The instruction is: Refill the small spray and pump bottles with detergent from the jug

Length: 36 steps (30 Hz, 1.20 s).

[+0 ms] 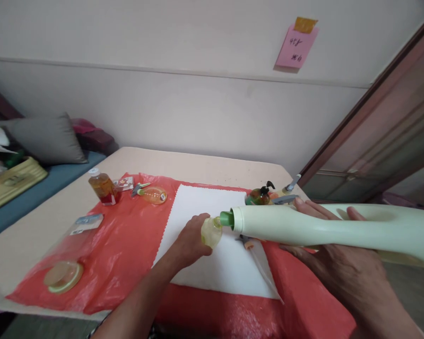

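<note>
My left hand (192, 240) is closed around a small clear bottle (212, 231) holding something pale yellow. Its mouth points right, up against the green spout (226, 218) of a large pale green jug (279, 223). The jug lies almost level, and its far end runs out of view at the right. My right hand (342, 263) grips it from below, fingers showing over the top. Whether liquid is flowing between the two cannot be made out. Beneath the bottle is a white scallop-edged sheet (205, 263) on red plastic sheeting (123, 245).
An amber bottle (104, 187) and a spray bottle (154, 195) stand and lie at left, with a round lid (63, 277) nearer. A dark pump bottle (258, 196) is behind the jug. A grey spray head (247, 242) lies below it. A pink note (297, 47) hangs on the wall.
</note>
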Each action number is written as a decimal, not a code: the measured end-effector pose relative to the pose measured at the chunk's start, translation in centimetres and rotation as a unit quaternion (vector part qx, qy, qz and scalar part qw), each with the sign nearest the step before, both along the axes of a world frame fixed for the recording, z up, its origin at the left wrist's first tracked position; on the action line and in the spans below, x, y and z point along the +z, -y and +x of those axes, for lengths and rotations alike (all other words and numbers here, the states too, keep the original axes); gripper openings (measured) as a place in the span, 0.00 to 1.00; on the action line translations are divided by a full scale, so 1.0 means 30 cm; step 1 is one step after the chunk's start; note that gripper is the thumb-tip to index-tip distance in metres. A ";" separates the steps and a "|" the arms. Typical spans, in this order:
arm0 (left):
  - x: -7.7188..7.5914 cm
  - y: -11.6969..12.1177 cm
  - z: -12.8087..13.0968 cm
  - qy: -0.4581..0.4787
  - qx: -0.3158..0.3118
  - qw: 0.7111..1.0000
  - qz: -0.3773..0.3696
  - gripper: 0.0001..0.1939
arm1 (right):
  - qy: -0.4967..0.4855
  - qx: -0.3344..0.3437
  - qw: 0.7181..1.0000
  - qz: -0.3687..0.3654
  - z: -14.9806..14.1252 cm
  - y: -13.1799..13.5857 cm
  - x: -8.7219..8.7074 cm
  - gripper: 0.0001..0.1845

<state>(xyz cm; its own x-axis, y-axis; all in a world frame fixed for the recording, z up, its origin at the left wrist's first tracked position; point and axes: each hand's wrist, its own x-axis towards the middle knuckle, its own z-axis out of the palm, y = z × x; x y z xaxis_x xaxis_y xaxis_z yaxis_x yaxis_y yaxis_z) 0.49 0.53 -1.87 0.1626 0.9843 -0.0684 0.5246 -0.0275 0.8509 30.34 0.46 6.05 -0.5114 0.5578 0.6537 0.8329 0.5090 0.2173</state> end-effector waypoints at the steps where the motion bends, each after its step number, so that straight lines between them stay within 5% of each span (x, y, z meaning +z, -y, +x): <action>1: -0.001 0.000 0.000 0.002 0.000 1.000 -0.001 0.40 | -0.001 -0.004 1.000 -0.007 -0.002 0.003 0.001 0.36; 36: -0.029 -0.013 -0.018 -0.005 -0.017 1.000 -0.018 0.41 | 0.028 -0.013 0.999 0.023 0.002 0.003 0.003 0.33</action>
